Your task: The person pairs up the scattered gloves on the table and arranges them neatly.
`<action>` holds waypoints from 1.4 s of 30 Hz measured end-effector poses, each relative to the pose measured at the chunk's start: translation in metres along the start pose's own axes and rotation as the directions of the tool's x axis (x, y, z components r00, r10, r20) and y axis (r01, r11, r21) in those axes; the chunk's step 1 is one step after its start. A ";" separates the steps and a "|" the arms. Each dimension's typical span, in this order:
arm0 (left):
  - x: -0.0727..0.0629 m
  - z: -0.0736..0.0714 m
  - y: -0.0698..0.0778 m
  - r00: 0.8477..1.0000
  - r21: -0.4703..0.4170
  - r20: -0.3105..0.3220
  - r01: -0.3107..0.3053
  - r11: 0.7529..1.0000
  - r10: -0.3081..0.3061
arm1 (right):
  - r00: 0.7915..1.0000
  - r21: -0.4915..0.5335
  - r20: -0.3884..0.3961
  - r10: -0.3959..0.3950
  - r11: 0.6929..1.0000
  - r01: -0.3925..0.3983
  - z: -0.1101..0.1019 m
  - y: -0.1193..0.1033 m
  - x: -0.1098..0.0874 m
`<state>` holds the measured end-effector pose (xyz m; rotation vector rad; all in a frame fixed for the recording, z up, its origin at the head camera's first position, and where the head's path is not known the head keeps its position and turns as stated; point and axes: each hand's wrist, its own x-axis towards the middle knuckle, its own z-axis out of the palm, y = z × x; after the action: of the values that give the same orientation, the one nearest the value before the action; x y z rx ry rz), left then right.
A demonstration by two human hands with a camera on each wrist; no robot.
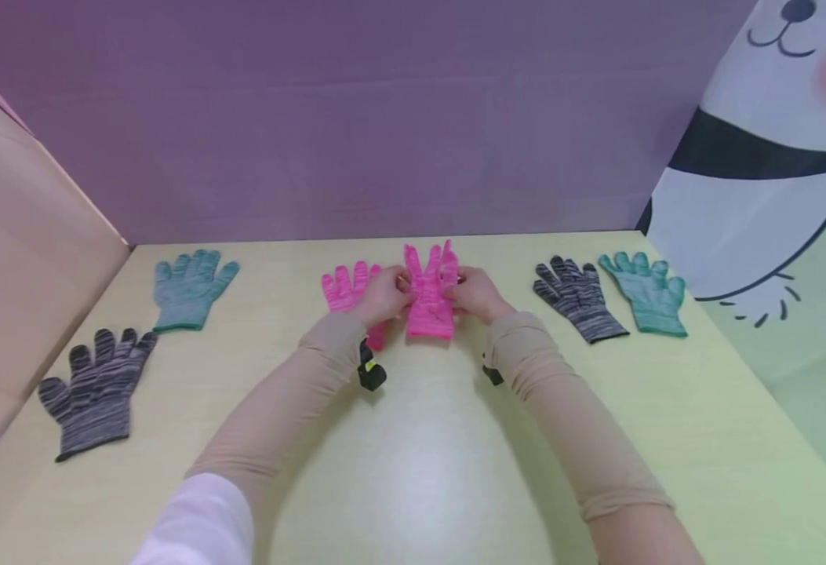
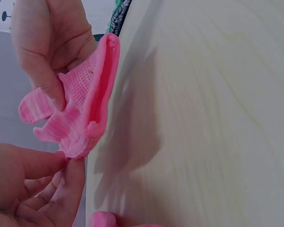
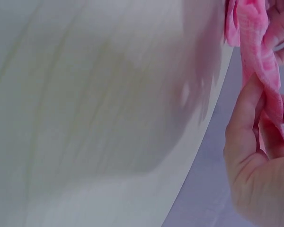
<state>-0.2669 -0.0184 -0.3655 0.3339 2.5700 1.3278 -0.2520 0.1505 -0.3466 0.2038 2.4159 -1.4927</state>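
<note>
"While both hands are busy near the back of the table [image 1: 423,471], what do they actually have?"

"One pink glove [image 1: 430,308], shared between them. The left hand [image 1: 384,297] pinches one side of it between thumb and fingers, and the right hand [image 1: 476,293] grips the opposite side, thumb pressed into the knit."

"Which way is it turned?"

"Its fingers point toward the purple panel [image 1: 384,157] behind the table, and its cuff faces the person. From the left wrist you look right into the cuff, which is lifted off the tabletop, with a shadow on the wood beside it."

"And the other pink glove [image 1: 342,292]?"

"That one lies on the table just left of the held one, partly covered by the left hand and wrist."

"What lies farther out?"

"On the left, a teal glove [image 1: 188,292] toward the back and a grey-black glove [image 1: 102,388] nearer the person. I can't tell whether the grey fingertip touches the teal cuff. On the right, another grey-black glove [image 1: 580,300] sits beside another teal glove [image 1: 649,292], the teal one farther right."

"And the arms?"

"Beige sleeves [image 1: 271,412] cover both forearms, with a small black device [image 1: 371,370] at the left wrist."
</note>
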 end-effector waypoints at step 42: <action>-0.035 -0.080 -0.059 0.998 0.129 -0.058 -0.031 0.991 0.039 | 0.987 -0.022 0.041 -0.158 0.987 0.159 0.081 -0.030 0.021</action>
<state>-0.2640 -0.1240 -0.3656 0.3679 2.7185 1.2053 -0.2656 0.0638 -0.3618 -0.0244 2.4683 -1.5149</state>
